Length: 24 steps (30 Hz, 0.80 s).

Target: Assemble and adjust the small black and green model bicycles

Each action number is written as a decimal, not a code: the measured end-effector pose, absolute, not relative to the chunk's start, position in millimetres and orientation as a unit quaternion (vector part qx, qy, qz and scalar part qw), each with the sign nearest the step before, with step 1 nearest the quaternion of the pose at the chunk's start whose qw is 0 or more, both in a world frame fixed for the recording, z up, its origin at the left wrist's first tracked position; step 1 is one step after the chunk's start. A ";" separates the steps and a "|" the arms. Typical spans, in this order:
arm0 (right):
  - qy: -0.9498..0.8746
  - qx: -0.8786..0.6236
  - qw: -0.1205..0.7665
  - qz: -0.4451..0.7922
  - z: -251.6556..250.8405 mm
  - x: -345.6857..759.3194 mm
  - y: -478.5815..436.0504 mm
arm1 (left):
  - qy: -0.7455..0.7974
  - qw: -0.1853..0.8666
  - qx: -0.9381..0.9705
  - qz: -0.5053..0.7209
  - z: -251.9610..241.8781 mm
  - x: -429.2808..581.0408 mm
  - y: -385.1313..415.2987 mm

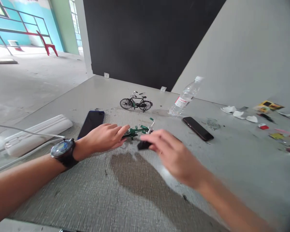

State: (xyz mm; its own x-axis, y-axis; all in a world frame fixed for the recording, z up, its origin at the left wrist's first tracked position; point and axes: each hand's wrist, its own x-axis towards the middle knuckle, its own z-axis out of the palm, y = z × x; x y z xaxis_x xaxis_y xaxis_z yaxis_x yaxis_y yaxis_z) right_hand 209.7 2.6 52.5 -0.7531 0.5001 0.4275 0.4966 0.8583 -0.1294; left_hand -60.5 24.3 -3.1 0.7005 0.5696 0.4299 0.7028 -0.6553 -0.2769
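A small green model bicycle [136, 130] lies between my two hands, its silver handlebar toward the right. My left hand [106, 137], with a watch on the wrist, has its fingers closed on the rear end of this model. In my right hand [171, 154] a small black piece [143, 145] is pinched between thumb and fingers, just below the handlebar; motion blurs this hand. Farther back, a black model bicycle [136, 103] stands upright on the grey table [87, 199].
A dark phone [93, 120] lies behind my left wrist, near a white bar-shaped device [41, 133] with cables. To the right are a clear bottle [186, 96], another phone [198, 129], white pieces [238, 114] and small coloured items [276, 136]. A black panel [145, 42] rises behind.
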 end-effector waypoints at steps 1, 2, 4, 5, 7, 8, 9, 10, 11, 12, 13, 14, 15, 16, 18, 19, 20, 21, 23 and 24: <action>-0.946 -0.248 0.207 0.002 42.8 205.8 -7.2 | -0.359 0.218 -0.895 -0.151 -2.9 -60.4 24.1; -0.953 -0.230 0.195 -0.007 33.0 202.8 -14.0 | -0.362 0.221 -0.893 -0.149 -2.9 -60.3 24.1; -0.961 -0.209 0.180 -0.014 15.8 198.9 -19.8 | -0.368 0.228 -0.890 -0.145 -3.3 -60.1 24.3; -0.962 -0.211 0.175 -0.007 9.3 197.9 -20.0 | -0.369 0.231 -0.888 -0.146 -3.5 -60.0 24.5; -0.960 -0.221 0.173 0.008 1.0 197.4 -18.6 | -0.368 0.235 -0.887 -0.149 -3.8 -59.4 24.7; -0.958 -0.226 0.176 0.012 -1.1 197.5 -17.9 | -0.367 0.234 -0.888 -0.151 -4.0 -59.1 24.7; -0.957 -0.227 0.180 0.013 -2.2 197.7 -17.7 | -0.366 0.231 -0.888 -0.153 -4.3 -58.8 24.7; -0.956 -0.226 0.186 0.012 -2.7 197.8 -18.0 | -0.367 0.225 -0.889 -0.156 -4.7 -58.6 24.6; -0.955 -0.225 0.192 0.014 -2.8 197.8 -18.8 | -0.372 0.215 -0.889 -0.162 -5.3 -58.6 24.4; -0.953 -0.227 0.198 0.019 -2.9 197.6 -19.9 | -0.379 0.201 -0.888 -0.168 -5.9 -58.8 24.2; -0.951 -0.232 0.204 0.028 -3.0 197.4 -21.1 | -0.387 0.182 -0.886 -0.177 -6.5 -59.3 24.0; -0.947 -0.241 0.211 0.038 -3.2 197.2 -22.2 | -0.396 0.161 -0.885 -0.185 -7.2 -60.0 23.9; -0.942 -0.251 0.218 0.048 -3.2 197.2 -22.9 | -0.403 0.139 -0.884 -0.192 -7.7 -60.8 23.8; -0.938 -0.260 0.224 0.057 -3.0 197.3 -23.3 | -0.409 0.119 -0.883 -0.196 -8.1 -61.6 23.7; -0.933 -0.268 0.231 0.063 -1.2 198.9 -22.2 | -0.419 0.089 -0.881 -0.202 -8.6 -62.7 23.8; -0.933 -0.268 0.235 0.061 0.7 200.7 -20.6 | -0.426 0.081 -0.877 -0.207 -8.7 -62.9 23.8; -0.932 -0.268 0.239 0.055 3.4 203.2 -18.4 | -0.435 0.075 -0.872 -0.211 -8.8 -62.9 23.8; -0.930 -0.271 0.245 0.045 6.8 206.7 -15.5 | -0.444 0.070 -0.868 -0.214 -8.8 -62.7 23.8; -0.920 -0.298 0.254 0.020 15.2 216.6 -8.0 | -0.463 0.065 -0.858 -0.213 -8.8 -62.0 23.6; -0.913 -0.322 0.248 0.010 19.5 222.6 -3.8 | -0.474 0.062 -0.853 -0.209 -8.6 -61.6 23.4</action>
